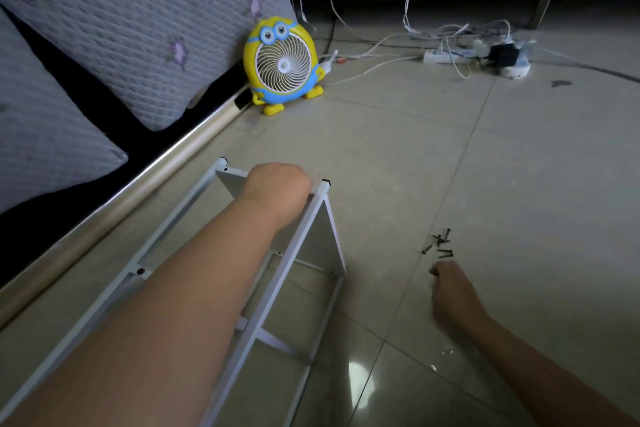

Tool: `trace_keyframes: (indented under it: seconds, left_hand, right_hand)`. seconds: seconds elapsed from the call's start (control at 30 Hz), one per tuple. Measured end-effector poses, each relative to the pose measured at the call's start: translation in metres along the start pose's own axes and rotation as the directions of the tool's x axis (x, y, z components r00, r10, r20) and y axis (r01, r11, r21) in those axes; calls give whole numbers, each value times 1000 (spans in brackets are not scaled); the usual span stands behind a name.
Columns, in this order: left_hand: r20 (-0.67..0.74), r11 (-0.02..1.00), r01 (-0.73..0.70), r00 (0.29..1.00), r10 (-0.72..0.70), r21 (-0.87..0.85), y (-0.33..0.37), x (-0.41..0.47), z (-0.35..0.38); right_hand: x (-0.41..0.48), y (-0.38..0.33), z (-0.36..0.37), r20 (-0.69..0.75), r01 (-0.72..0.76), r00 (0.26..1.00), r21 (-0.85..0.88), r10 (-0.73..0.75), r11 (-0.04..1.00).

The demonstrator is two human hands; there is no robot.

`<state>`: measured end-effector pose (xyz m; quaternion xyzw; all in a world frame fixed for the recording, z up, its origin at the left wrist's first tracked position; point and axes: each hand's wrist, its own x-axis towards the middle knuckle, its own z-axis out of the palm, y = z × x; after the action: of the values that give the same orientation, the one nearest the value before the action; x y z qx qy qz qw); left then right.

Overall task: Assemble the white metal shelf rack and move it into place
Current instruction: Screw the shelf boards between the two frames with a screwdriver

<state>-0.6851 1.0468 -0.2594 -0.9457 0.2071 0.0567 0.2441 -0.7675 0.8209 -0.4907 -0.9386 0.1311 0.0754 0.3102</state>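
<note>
The white metal shelf rack (pixel 298 253) lies on its side on the tiled floor, its far end toward the sofa. My left hand (pixel 277 191) grips the top edge of the white shelf panel (pixel 230 180) at that far end, fingers curled over it and hidden behind. A small pile of black screws (pixel 440 243) lies on the floor to the right of the rack. My right hand (pixel 450 288) is on the floor just below the screws, fingers curled under; whether it holds a screw is hidden.
A sofa with grey quilted cushions (pixel 121 28) and a metal base rail (pixel 138 184) runs along the left. A yellow cartoon fan (pixel 282 62) stands by the sofa's end. A power strip (pixel 446 57) with tangled white cables lies at the back right.
</note>
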Motion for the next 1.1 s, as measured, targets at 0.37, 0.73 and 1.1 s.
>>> trace_keyframes:
  seconds: [0.37, 0.73, 1.1]
  left_hand:
    - [30, 999, -12, 999, 13, -43, -8, -3, -2]
    - [-48, 974, -123, 992, 116, -190, -24, 0, 7]
    - [-129, 946, -227, 971, 202, -230, -31, 10, 20]
  right_hand:
    - [5, -178, -78, 32, 143, 976, 650, -215, 746]
    - [-15, -188, -62, -141, 427, 904, 272, -403, 863]
    - [-9, -189, -61, -1, 172, 972, 688, -236, 705]
